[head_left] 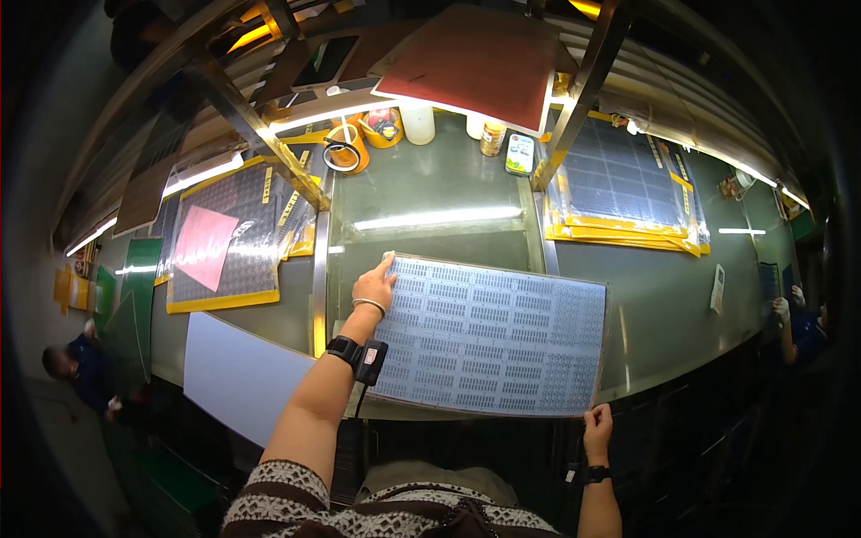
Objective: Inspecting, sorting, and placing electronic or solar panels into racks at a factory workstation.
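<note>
A large, thin circuit board panel (489, 345), pale blue with rows of small dark patterns, lies tilted over the front edge of the greenish table. At its upper left corner my left hand (375, 285) is closed on the edge, the index finger reaching to the corner. The lower right corner is pinched between the thumb and fingers of my right hand (596, 432), which is off the table's front edge. A plain pale sheet (242, 372) lies to the left of my left forearm and juts past the table edge.
Yellow-edged dark sheets are stacked at left (233, 242) and right (619, 179), a pink sheet (206, 244) atop the left ones. Orange cups (348, 151) and a small tin (519, 154) stand at the back. Metal posts (587, 85) hold a shelf. Co-workers (85, 363) are at both sides.
</note>
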A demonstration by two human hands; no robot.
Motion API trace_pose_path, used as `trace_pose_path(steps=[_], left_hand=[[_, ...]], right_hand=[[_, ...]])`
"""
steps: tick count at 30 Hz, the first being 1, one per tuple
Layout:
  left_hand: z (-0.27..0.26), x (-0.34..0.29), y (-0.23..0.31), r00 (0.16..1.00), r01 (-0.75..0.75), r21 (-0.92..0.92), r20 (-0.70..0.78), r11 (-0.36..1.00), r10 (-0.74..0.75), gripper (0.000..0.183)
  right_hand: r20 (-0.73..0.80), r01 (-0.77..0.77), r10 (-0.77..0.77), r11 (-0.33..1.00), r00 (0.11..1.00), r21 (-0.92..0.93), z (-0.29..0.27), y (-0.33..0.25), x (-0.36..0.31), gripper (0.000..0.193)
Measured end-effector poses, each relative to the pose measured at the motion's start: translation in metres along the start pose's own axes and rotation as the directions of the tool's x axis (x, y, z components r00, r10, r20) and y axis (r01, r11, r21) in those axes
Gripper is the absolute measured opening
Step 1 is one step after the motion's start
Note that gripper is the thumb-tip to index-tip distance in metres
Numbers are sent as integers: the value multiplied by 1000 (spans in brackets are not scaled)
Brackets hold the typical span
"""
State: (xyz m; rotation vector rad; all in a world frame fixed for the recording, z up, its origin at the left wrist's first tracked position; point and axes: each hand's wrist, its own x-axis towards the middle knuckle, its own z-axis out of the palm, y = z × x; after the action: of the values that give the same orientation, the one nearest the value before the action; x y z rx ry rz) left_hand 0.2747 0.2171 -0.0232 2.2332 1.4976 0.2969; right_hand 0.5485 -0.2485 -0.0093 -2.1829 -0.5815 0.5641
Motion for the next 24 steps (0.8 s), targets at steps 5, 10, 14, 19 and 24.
trace_pose_path(steps=[5, 10, 14, 19, 24], left_hand=[[0, 2, 8, 999, 6, 133, 51, 991, -13, 45], [1, -4, 1, 999, -35, 172, 33, 984, 30, 50], [1, -5, 10, 998, -51, 222, 43, 974, 42, 52], [-25, -13, 42, 996, -47, 548, -40, 835, 82, 54], [0, -21, 18, 970, -157, 452, -95, 878, 223, 51]], right_hand=[[-18, 10, -10, 1000, 1000, 3, 0, -1, 1, 12], [-27, 34, -34, 999, 999, 21, 2, -4, 4, 13], [-49, 39, -38, 999, 998, 17, -4, -8, 3, 13], [9, 170, -219, 733, 976, -658, -12, -73, 20, 40], [175, 470, -534, 486, 827, -737, 18, -84, 122, 48]])
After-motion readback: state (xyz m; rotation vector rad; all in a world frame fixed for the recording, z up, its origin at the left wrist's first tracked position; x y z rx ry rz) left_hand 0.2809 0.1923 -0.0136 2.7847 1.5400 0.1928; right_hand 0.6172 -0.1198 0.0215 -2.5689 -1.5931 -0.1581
